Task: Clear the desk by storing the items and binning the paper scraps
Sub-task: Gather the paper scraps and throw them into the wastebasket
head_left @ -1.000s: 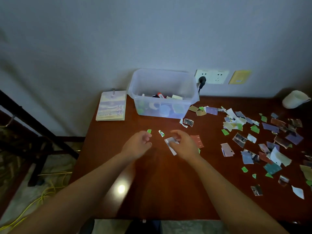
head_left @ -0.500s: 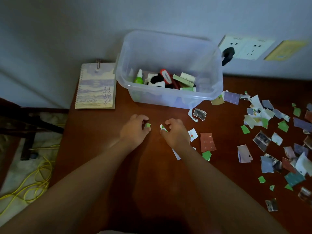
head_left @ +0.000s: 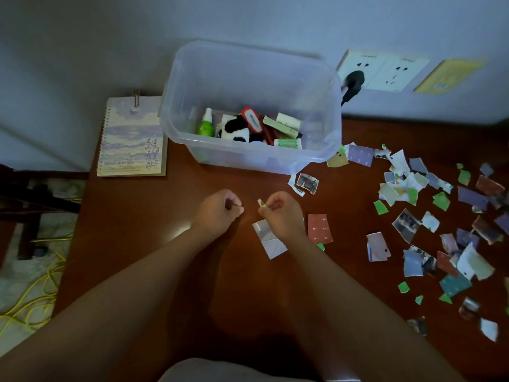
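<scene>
Just in front of the clear plastic box [head_left: 248, 158] on the table [head_left: 154, 244], the right hand [head_left: 281, 216] pinches a small white-and-green paper scrap [head_left: 261, 203] between thumb and curled fingers, partly over a creased white sheet [head_left: 268, 239] lying flat. Beside it, also in front of the box, the left hand [head_left: 216, 216] has its fingers curled in, though I cannot tell whether it holds anything. Most paper scraps [head_left: 429, 216] lie scattered right of the box, and a spiral notebook [head_left: 132, 139] lies just to its left.
</scene>
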